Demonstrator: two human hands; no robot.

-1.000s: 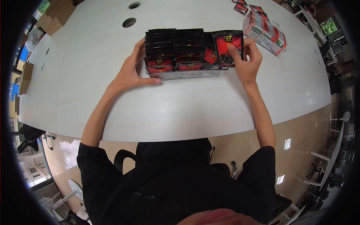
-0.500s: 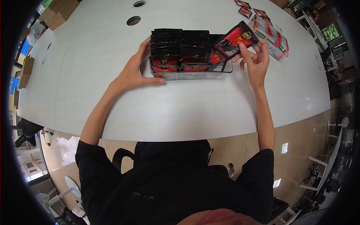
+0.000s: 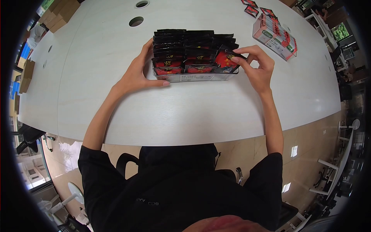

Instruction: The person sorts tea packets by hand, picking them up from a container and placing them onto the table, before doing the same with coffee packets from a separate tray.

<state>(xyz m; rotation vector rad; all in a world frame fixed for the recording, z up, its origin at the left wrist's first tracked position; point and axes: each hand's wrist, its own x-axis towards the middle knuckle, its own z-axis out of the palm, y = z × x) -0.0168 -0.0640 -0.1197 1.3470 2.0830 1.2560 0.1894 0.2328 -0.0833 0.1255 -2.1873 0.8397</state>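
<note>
Rows of black-and-red coffee sachets (image 3: 199, 57) stand packed in a shallow basket (image 3: 208, 77) with a metal rim and a printed label on its front. My left hand (image 3: 133, 75) curves round the basket's left end, its thumb along the front and its fingers partly hidden behind the side. At the right end, my right hand (image 3: 259, 65) pinches the upper edge of one coffee sachet (image 3: 226, 60) between thumb and fingers. That sachet leans at a tilt in the right-hand row, its lower part inside the basket.
A second labelled basket (image 3: 272, 40) with red sachets stands at the back right of the white table (image 3: 174, 116). Several loose sachets (image 3: 251, 10) lie beyond it. Cardboard boxes (image 3: 60, 15) sit at the back left, near two round holes in the tabletop.
My right hand has lowered the sachet from above the basket's right end, down and left into the right-hand row. My left hand stays around the basket's left end.
</note>
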